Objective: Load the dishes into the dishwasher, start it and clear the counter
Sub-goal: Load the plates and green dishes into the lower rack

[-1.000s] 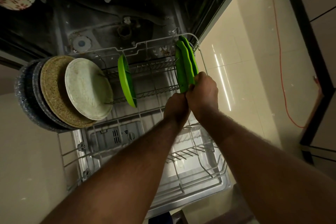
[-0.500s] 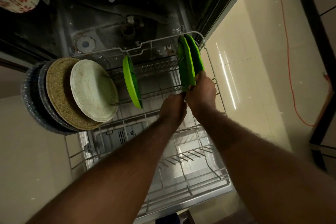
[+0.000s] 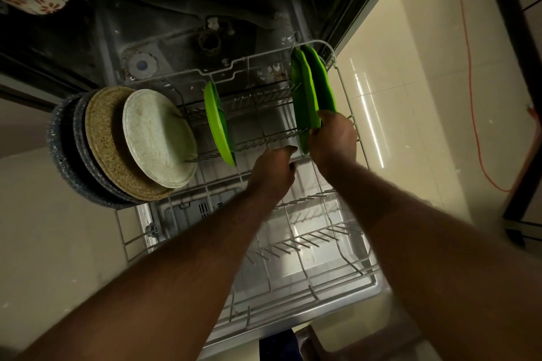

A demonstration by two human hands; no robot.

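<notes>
While your right hand (image 3: 333,141) is pinching the green plates (image 3: 312,88), be seating them upright between the lower rack (image 3: 346,255) tines, your left hand (image 3: 272,170) loosely curled alongside.

Your single head-worn camera looked steeply down from above the pulled-out lower rack (image 3: 349,268) of the open dishwasher, its wide lens bending the tub floor (image 3: 181,47) at the top of the frame and the tiled floor (image 3: 410,97) to the right. It sat close enough that both your forearms filled the lower half, reaching forward and away from the lens. With one view only, no second angle shared the scene.
</notes>
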